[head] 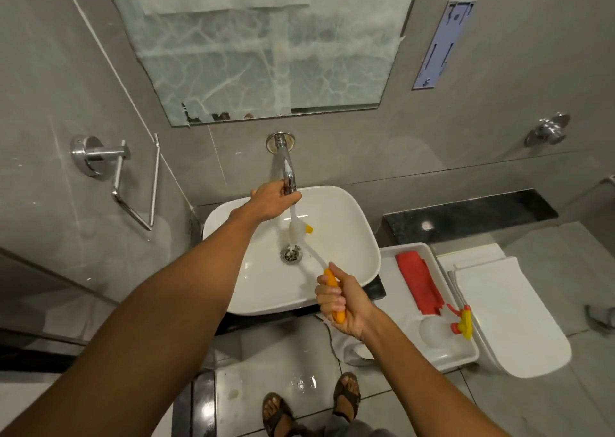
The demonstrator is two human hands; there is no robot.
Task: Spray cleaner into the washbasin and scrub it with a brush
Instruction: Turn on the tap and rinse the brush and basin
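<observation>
A white washbasin (349, 223) sits below a chrome wall tap (285, 163). My left hand (274, 200) is closed around the tap's end over the basin. Water streams down from there toward the drain (291, 254). My right hand (339, 300) grips the orange handle of a brush (311, 250). The brush's white bristle head with an orange tip lies inside the basin, under the water stream. A spray bottle (439, 326) with a red and yellow trigger lies on its side in a white tray (392, 290) right of the basin.
A red cloth (417, 280) lies in the same tray. A white toilet (512, 313) stands at the right. A chrome paper holder (109, 167) sticks out of the left wall. A mirror (266, 43) hangs above the tap. My sandalled feet (312, 403) stand on the tiled floor.
</observation>
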